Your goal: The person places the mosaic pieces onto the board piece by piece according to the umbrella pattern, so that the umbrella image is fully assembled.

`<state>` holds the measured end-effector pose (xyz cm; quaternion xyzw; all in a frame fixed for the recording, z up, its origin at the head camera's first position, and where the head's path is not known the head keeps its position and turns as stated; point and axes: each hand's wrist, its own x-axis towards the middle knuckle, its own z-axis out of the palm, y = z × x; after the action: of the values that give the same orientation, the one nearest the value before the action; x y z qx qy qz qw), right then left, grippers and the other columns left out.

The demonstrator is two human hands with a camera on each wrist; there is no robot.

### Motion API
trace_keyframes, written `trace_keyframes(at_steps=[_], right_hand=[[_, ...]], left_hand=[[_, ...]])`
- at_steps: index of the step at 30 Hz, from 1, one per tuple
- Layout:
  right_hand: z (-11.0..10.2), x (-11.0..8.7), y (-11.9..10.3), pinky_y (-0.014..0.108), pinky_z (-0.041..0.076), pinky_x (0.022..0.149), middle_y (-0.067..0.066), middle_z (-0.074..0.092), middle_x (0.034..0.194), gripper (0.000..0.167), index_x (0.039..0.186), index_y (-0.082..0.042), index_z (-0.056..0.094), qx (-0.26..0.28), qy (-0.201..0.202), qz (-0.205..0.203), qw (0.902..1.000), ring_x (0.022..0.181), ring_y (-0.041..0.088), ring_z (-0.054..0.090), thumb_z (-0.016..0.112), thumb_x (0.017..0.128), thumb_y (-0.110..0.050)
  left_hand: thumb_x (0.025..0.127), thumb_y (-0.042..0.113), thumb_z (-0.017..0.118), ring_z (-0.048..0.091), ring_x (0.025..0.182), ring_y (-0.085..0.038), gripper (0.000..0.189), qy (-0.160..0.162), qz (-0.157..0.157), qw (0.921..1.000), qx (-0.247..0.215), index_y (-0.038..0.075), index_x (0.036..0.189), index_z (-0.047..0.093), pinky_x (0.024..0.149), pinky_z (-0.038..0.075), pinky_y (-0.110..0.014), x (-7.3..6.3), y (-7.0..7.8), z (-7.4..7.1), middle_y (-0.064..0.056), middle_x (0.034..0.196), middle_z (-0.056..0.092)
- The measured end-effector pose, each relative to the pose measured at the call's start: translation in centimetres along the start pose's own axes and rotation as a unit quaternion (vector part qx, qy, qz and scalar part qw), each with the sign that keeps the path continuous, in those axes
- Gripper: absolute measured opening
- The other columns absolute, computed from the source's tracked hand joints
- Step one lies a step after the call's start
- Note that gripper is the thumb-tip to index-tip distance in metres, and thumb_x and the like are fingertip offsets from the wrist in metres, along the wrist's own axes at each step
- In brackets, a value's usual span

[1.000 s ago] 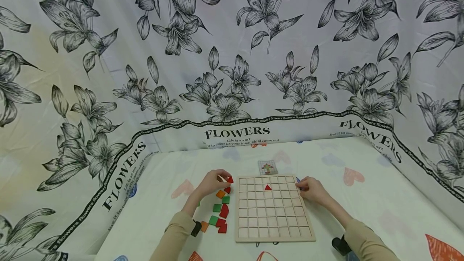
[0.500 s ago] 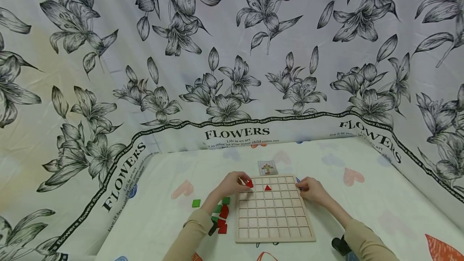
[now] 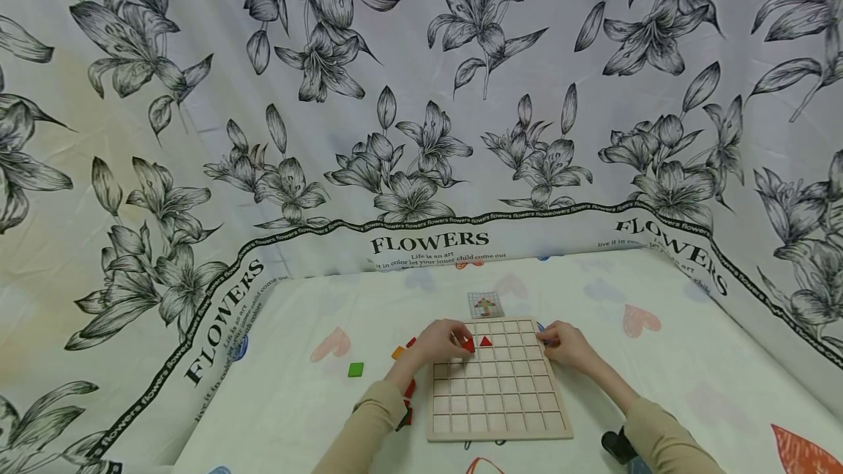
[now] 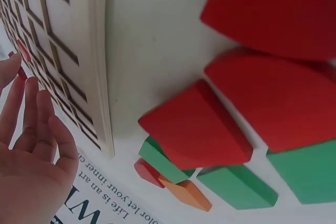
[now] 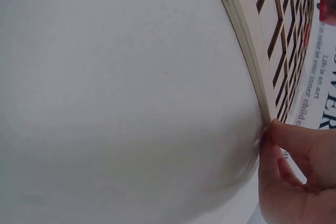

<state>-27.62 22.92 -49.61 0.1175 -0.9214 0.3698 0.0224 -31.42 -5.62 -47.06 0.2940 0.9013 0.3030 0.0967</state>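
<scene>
My left hand (image 3: 440,344) is over the upper left of a wooden grid board (image 3: 430,415), pinching a small red tile (image 3: 469,345) between thumb and fingers. Just right of that tile, a red triangle tile (image 3: 486,341) lies in a cell of the second row. The left wrist view shows the held tile edge-on at the fingertips, its shape partly hidden by the thumb. At the board's right side, near the top corner, my right hand (image 3: 565,344) grips the edge; in the right wrist view the thumb (image 5: 294,136) is on the rim with fingers below.
A small pattern card (image 3: 484,304) lies behind the board. Left of it are loose tiles: a green square (image 3: 356,369), an orange tile (image 3: 398,352), and several red tiles (image 4: 197,129) and green tiles (image 4: 239,187), partly covered by my left forearm. A patterned curtain (image 3: 421,130) hangs behind.
My left hand has carried the red tile rightward from the loose tiles onto the board, stopping beside the red triangle. The right hand has stayed at the board's edge.
</scene>
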Motion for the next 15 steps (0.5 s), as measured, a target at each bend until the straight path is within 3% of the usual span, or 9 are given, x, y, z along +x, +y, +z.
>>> trace_keyframes(at_steps=[9, 15], right_hand=[[0.0, 0.1, 0.0, 0.033, 0.052, 0.069, 0.017, 0.061, 0.100, 0.033, 0.107, 0.013, 0.065, 0.005, -0.001, 0.005, 1.0000, 0.086, 0.028, 0.063, 0.067, 0.075, 0.008], [0.0, 0.1, 0.0, 0.032, 0.052, 0.069, 0.016, 0.061, 0.099, 0.032, 0.106, 0.012, 0.066, 0.006, 0.000, 0.006, 1.0000, 0.085, 0.026, 0.063, 0.068, 0.074, 0.008]], left_hand=[[0.080, 0.014, 0.074, 0.059, 0.079, -0.011, 0.021, -0.003, -0.009, 0.9993, 0.036, 0.012, 0.100, 0.071, 0.070, 0.046, -0.023, 0.4, 0.1, 0.8, -0.003, 0.090, 0.068], [0.080, 0.015, 0.074, 0.059, 0.083, -0.014, 0.021, -0.006, -0.016, 0.9994, 0.031, 0.012, 0.101, 0.070, 0.072, 0.046, -0.023, 0.3, 0.2, 1.1, -0.003, 0.092, 0.067]])
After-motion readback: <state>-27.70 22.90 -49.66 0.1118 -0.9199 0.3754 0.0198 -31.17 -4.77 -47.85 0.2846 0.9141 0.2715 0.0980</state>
